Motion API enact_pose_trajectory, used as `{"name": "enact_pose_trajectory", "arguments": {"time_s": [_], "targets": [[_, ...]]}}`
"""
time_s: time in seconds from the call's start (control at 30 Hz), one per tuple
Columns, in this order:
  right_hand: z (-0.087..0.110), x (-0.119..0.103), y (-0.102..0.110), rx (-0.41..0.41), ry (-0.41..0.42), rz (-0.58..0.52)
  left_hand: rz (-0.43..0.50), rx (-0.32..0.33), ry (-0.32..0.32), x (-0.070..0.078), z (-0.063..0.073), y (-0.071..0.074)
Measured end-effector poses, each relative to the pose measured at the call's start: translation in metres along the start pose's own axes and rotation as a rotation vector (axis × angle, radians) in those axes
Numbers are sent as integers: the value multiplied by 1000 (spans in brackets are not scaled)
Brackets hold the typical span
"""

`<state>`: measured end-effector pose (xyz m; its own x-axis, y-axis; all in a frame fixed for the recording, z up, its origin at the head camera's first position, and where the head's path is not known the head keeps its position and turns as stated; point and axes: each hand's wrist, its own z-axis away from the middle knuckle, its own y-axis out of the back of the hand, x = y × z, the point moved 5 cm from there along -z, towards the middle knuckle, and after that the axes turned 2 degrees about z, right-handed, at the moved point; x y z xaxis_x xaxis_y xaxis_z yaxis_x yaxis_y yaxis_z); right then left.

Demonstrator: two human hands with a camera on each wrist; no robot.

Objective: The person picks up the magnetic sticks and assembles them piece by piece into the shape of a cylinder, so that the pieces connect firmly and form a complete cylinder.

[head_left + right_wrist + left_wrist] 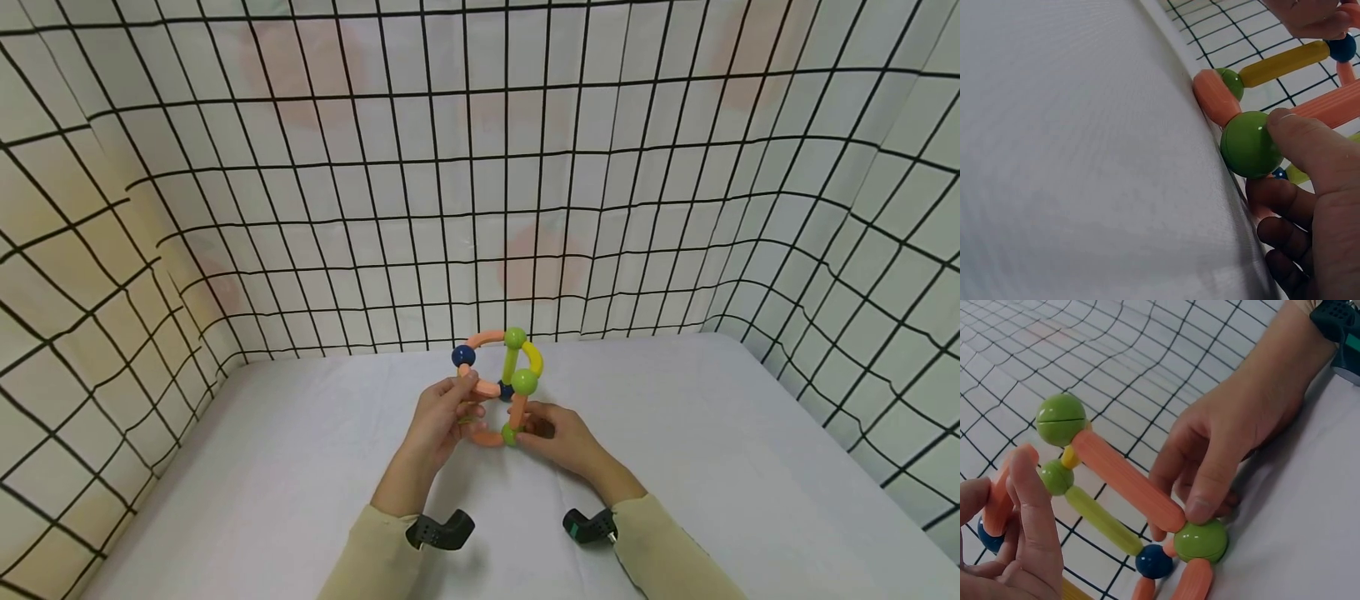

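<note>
A frame of magnetic balls and ribbed sticks stands between the hands. My left hand (pixel 435 417) pinches an orange stick (pixel 1001 503) between thumb and fingers, with a dark blue ball (pixel 990 536) at its lower end. In the left wrist view, the stick's upper end points toward a green ball (pixel 1062 419), with a gap between. Low on the frame, my right hand (pixel 566 435) grips another green ball (pixel 1250 145), thumb on top and fingers curled beneath. A straight orange stick (pixel 1129 481) joins these two green balls. Behind it runs a yellow-green stick (pixel 1104 519).
A white cloth (pixel 247 467) covers the table under the frame. Black netting (pixel 506 179) over white sheeting surrounds the table at the back and sides. Each wrist wears a black camera band, the left one (pixel 441 531) and the right one (pixel 590 527).
</note>
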<state>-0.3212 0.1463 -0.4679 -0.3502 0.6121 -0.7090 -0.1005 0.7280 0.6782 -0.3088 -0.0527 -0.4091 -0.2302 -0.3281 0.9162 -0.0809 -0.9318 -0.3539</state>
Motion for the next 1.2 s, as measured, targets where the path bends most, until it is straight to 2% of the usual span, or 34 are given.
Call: {"name": "enact_pose_trajectory", "arguments": {"time_s": [0.27,0.57,0.93,1.2], "targets": [[2,-12,1,41,116,47,10,-15,-19,-1,0,0],[0,-20,1,86,204,203,32,-11,-13,-2,-1,-2],[0,-30,5,74,243,275,81,-17,-29,-1,0,-7],[-1,-29,3,64,217,277,71,-12,-25,-1,-1,-6]]}}
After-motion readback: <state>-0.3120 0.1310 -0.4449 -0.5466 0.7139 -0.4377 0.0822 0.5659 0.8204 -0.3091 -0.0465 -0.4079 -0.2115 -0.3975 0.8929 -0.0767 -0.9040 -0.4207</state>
